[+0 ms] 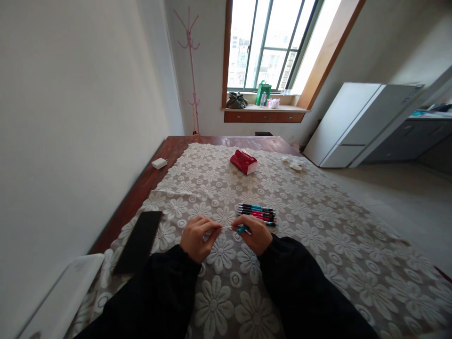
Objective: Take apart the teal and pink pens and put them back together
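- A thin white strip (226, 227) runs between the two hands, just above the desk (123, 219), its middle bare and its ends hidden in the fingers.
- The left hand (198, 238) pinches one end between thumb and forefinger.
- The right hand (254, 234) pinches the other end, and also holds a teal piece (242, 229) that pokes out toward the left hand; how far it extends inside the fingers I cannot tell.
- A row of pens (256, 209), black with teal and red parts, lies side by side just beyond the right hand, which covers part of the nearest ones.
- A red tissue pack (243, 162) sits farther back, with white showing at its near end and on top.
- Crumpled white tissue (294, 165) lies to the right of the pack.
- A floral tablecloth (215, 301) covers most of the desk; a white charger (159, 163) rests on the bare wood at the far left.
- A dark flat slab (139, 242) lies left of the left hand, with a white case (63, 301) nearer the corner.
- On the windowsill stand a dark bag (236, 100) and a green bag (263, 89); their contents are too small to tell.
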